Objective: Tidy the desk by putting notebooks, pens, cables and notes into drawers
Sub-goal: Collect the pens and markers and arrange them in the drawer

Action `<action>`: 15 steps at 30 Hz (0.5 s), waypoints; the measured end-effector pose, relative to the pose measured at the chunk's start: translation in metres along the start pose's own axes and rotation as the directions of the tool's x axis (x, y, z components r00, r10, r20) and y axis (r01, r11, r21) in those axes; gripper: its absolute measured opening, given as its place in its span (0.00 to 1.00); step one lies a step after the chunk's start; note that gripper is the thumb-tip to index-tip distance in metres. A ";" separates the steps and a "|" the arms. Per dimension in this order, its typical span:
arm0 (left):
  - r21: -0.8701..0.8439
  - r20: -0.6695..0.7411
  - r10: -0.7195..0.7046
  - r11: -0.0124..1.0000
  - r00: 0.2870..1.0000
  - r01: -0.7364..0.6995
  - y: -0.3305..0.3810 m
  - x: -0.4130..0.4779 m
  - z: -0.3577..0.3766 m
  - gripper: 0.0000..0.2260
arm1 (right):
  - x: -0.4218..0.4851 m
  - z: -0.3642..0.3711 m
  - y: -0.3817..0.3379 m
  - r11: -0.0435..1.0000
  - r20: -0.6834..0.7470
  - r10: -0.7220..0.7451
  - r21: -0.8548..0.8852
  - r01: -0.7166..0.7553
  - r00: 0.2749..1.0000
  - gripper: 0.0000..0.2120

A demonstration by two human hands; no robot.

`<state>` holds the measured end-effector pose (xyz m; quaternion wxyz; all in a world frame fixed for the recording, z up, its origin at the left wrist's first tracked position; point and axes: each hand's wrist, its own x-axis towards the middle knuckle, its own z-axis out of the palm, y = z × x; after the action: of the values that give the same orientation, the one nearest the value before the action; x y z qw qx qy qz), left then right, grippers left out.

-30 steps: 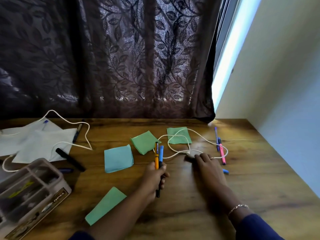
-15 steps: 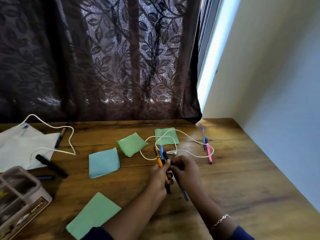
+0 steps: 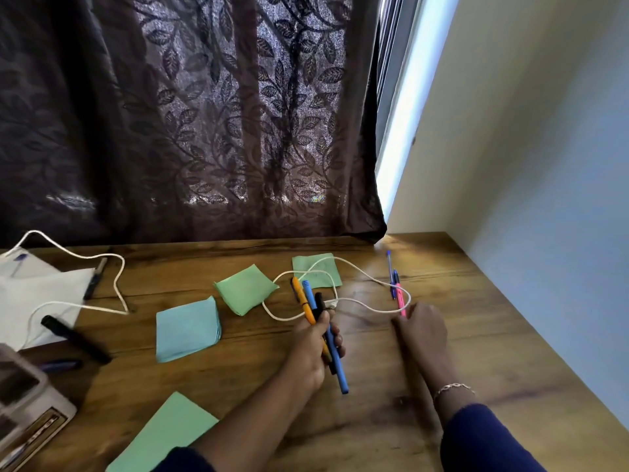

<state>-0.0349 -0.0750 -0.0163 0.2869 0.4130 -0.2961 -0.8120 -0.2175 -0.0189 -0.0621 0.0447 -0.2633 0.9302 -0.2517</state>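
Head view shows your left hand (image 3: 308, 349) closed around three pens held together: an orange pen (image 3: 301, 294), a blue pen (image 3: 338, 371) and a black pen (image 3: 320, 303). Their far ends stand out beyond your fingers, and the blue pen also comes out on the near side of the hand, toward you. The hand is over the middle part of the counter (image 3: 493, 335).

Your right hand (image 3: 423, 330) is to the right of the left one, apart from it, with the knuckles up. Its fingertips are at the near end of a pink pen (image 3: 399, 298) that lies on the counter. The hand is blurred, so I cannot tell if the fingers pinch this pen or only touch it. Just beyond the pink pen lie two thin dark blue pens (image 3: 390, 270).

A white cable (image 3: 360, 303) makes loops on the counter beyond both hands and crosses the pink pen. One green note (image 3: 320, 281) lies partly under the cable, beyond your left hand. A second green note (image 3: 245, 289) is a little more to the left. A light blue note pad (image 3: 187, 330) lies left of your left hand, and a green sheet (image 3: 166, 434) lies left of your left forearm, nearer to you.

Far to the left are a black marker (image 3: 73, 338), white papers (image 3: 34, 294) and a plastic organizer box (image 3: 30, 407).
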 end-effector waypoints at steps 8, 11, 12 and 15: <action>0.011 0.076 -0.015 1.000 0.997 0.014 -0.002 0.001 0.004 0.07 | -0.004 -0.021 0.013 0.929 -0.075 0.148 0.351 -0.113 0.986 0.06; -0.039 0.107 -0.021 0.999 0.994 0.025 -0.001 0.003 0.010 0.06 | -0.034 -0.030 0.007 0.846 -0.063 0.021 0.534 0.016 0.998 0.04; -0.054 0.112 -0.020 0.998 0.994 0.026 -0.001 0.004 0.012 0.06 | -0.047 -0.030 0.002 0.827 0.005 -0.069 0.559 0.054 0.998 0.06; -0.069 0.109 -0.014 0.997 0.994 0.022 -0.002 0.009 0.017 0.07 | -0.075 -0.021 -0.014 0.870 0.176 -0.266 0.468 0.157 0.948 0.08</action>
<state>-0.0538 -0.0756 -0.0141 0.2773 0.3606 -0.2791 -0.8457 -0.1518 0.0186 -0.0405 0.1856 -0.3747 0.8005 -0.4294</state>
